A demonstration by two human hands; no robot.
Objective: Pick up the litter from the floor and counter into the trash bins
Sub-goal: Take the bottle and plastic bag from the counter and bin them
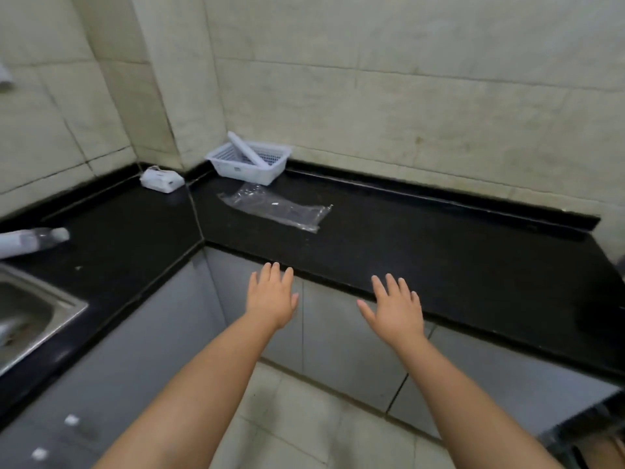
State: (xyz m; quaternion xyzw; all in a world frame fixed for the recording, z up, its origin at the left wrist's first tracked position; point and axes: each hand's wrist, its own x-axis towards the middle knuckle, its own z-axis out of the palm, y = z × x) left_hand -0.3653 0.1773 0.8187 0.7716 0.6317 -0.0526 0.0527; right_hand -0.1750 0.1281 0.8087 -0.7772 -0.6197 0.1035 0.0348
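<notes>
In the head view, both hands reach forward at the middle of the frame, palms down, fingers spread, holding nothing. The left hand hangs at the front edge of the black counter, its fingertips at the edge; the right hand lies over the same edge, a little further right. A clear plastic bag lies flat on the counter above the hands, well apart from them. Just behind it, against the tiled wall, a white basket holds a white stick-like thing leaning across it. In the corner to the left sits a crumpled white packet. At the left edge of the frame a bottle lies on its side on the counter, near a steel sink at lower left. Grey cabinet doors run below the counter, pale floor tiles at the bottom.
</notes>
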